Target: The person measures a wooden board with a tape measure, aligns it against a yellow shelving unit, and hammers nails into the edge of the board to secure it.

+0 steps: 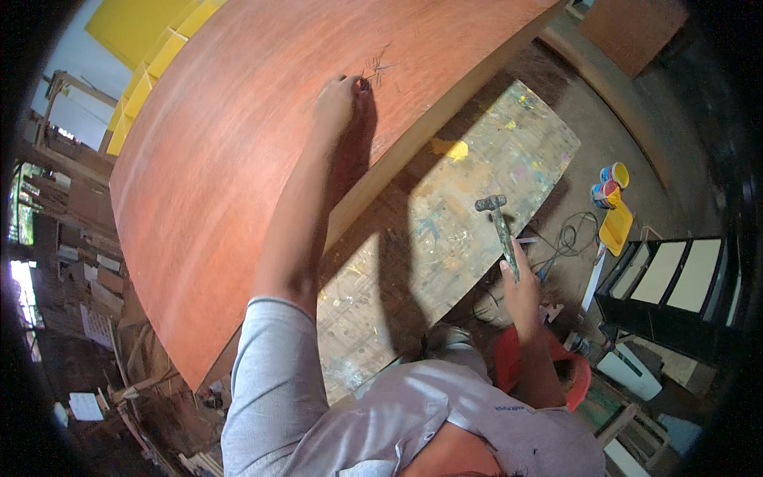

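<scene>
Hammer: 3 o'clock in view; probably head-heavy and rigid, best gripped low on the handle.
Right hand: fingers wrapped round the handle's lower end.
Nails: 12 o'clock, loosely heaped on the reddish panel; seemingly light, stiff, best pinched mid-shank.
Left hand: 11 o'clock, fingers curled beside them; cannot tell whether they hold any.
</scene>
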{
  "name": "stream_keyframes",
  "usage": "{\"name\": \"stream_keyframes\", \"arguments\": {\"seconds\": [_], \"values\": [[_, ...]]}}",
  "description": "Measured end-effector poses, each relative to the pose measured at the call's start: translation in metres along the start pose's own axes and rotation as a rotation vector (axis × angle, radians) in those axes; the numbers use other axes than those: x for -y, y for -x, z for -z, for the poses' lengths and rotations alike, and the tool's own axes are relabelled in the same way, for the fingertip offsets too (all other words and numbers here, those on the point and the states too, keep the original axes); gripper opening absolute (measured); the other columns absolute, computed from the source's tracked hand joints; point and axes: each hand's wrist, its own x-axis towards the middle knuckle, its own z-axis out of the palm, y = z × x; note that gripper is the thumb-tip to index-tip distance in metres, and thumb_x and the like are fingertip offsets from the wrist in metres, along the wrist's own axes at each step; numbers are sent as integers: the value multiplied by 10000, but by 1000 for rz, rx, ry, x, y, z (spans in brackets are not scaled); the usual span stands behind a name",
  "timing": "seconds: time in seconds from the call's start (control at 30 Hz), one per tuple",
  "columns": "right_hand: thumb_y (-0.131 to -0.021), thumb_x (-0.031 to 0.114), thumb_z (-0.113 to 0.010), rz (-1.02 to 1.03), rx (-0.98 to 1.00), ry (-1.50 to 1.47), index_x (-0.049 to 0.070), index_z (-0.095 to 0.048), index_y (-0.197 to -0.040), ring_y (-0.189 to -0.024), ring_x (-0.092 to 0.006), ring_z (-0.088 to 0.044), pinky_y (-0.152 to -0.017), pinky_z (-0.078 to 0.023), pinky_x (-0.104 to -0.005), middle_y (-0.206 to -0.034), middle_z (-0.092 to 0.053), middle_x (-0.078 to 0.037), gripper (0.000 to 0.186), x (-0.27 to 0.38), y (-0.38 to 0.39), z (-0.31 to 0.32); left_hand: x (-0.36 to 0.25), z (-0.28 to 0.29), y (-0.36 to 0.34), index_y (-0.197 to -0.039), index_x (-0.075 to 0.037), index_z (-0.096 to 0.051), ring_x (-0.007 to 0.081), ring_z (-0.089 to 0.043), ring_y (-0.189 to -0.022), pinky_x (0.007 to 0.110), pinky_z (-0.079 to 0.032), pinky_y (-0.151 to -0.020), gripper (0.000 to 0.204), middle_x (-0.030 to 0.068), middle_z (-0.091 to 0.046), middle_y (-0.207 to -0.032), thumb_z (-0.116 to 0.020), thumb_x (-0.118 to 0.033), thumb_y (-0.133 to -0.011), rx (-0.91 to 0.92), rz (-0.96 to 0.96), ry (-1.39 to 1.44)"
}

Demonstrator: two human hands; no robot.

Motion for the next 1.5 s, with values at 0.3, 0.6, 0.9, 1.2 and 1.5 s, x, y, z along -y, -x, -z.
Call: {"name": "stream_keyframes", "arguments": {"seconds": [0.3, 0.6, 0.9, 1.2, 1.5], "values": [[-1112, 161, -598, 62, -33, -47, 83, -494, -1626, -1370, -420, -643, -1108, -504, -441, -1501, -633, -273, 530, -16, -6, -18, -4, 13, 11, -1080, -84, -791, 427, -736, -1076, 529, -581, -937, 234, 223, -763, -1104, -683, -276, -1000, 95, 113, -223], [-1074, 198, -599, 210, 6, -14, 55, -522, -1588, -1329, -476, -644, -1097, -520, -483, -1464, -649, -278, 539, 29, 9, -73, 68, 119, 164, -1175, 13, -730, 192, -770, -963, 356, -616, -880, 145, 142, -790, -995, -666, -51, -1062, -94, 308, 338], [-1059, 147, -659, 621, 63, 13, 35, -620, -1462, -1163, -460, -722, -1007, -568, -477, -1267, -741, -262, 419, 165, 77, -151, 70, 188, 342, -1255, 7, -735, 158, -758, -1045, 313, -605, -951, 232, 109, -801, -1145, -737, -91, -1045, -38, 570, 822], [-1079, 234, -676, 268, 135, 10, 34, -667, -1350, -788, -327, -725, -741, -565, -443, -928, -742, -157, 336, 151, 106, -191, 52, 174, 335, -1120, -46, -815, 195, -807, -958, 344, -630, -878, 177, 110, -835, -1056, -802, -165, -989, 27, 443, 581], [-1126, 325, -630, 268, 110, -102, 5, -671, -1377, -877, -205, -676, -789, -531, -346, -974, -719, -125, 409, 133, 103, -187, 55, 177, 338, -1100, -111, -842, 233, -803, -934, 366, -625, -850, 183, 109, -827, -1029, -831, -228, -959, 24, 366, 491]]}}
